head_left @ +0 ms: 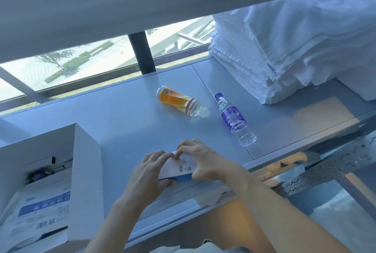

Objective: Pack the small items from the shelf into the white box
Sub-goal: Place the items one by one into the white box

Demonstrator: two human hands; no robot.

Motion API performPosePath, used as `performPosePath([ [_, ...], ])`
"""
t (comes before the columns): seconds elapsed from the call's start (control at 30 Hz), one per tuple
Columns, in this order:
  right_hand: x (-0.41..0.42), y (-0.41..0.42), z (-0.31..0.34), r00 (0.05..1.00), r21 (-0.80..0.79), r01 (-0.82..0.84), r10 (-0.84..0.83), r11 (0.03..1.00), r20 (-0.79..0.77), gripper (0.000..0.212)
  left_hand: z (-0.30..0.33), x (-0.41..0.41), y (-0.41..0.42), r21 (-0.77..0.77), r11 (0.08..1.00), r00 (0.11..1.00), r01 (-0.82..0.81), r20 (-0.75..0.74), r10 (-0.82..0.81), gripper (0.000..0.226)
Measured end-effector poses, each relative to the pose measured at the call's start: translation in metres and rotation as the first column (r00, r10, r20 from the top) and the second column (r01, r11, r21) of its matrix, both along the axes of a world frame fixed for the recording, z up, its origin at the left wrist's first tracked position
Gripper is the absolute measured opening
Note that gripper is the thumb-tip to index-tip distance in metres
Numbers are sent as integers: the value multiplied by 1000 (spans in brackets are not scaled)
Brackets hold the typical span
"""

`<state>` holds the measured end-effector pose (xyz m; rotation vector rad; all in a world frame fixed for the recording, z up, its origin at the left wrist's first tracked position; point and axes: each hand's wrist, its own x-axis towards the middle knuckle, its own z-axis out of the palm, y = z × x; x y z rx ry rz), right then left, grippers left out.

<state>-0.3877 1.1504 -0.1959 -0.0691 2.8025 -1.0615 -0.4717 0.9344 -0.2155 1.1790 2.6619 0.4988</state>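
A small white and blue carton (pixel 183 168) with a barcode lies near the shelf's front edge, held between both hands. My left hand (pixel 148 173) grips its left end and my right hand (pixel 205 161) covers its top and right end. The white box (pixel 86 163) stands open at the left, with a blue-and-white printed packet (pixel 40 210) and a dark item inside. Farther back on the shelf lie an orange drink bottle (pixel 180 101) and a water bottle with a purple label (pixel 234 119), both on their sides.
A tall stack of folded white towels (pixel 284 49) fills the shelf's right end. The grey shelf surface (pixel 122 114) runs below an upper shelf board (pixel 101 4). A window with a dark post (pixel 141 53) is behind. A perforated metal rail (pixel 317 175) is at the lower right.
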Motion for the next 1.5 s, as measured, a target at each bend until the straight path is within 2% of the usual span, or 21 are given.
performPosePath([
  [0.17,25,11,0,999,44,-35,36,998,-21,66,3,9,-3,-22,1000,1000,-9,6,9,68],
  [0.27,37,21,-2,999,82,-3,7,997,-48,70,6,12,-7,-22,999,996,-41,77,42,64],
  [0.33,41,24,-2,997,53,31,-27,998,-68,61,10,13,-8,-17,999,988,-39,147,41,60],
  [0.43,44,24,-2,993,-7,103,-103,995,-51,44,16,13,-8,46,998,981,-35,192,26,38],
  [0.6,46,28,-9,982,-119,191,-188,974,29,37,23,18,-6,140,989,997,-46,60,38,23],
  [0.77,44,31,-9,980,-133,199,-194,971,46,41,24,29,-6,182,980,997,78,-26,-75,41],
  [0.87,43,31,-10,978,-120,208,-203,971,51,53,21,29,-4,234,971,998,56,-48,-46,41],
  [0.97,46,31,-14,963,-122,257,-264,959,-45,56,16,26,1,237,971,997,24,-76,-6,48],
  [1.03,50,31,-16,949,-53,281,-285,958,-132,59,13,24,3,219,976,996,8,-86,11,55],
  [1.13,55,31,-19,950,13,268,-262,963,-172,71,7,22,2,155,988,992,25,-128,-5,75],
  [1.3,57,33,-24,969,90,222,-209,971,-129,89,0,18,4,6,999,988,34,-149,-33,109],
  [1.5,55,36,-32,973,144,232,-229,962,-40,89,-15,14,5,-6,998,994,68,-87,-68,105],
])
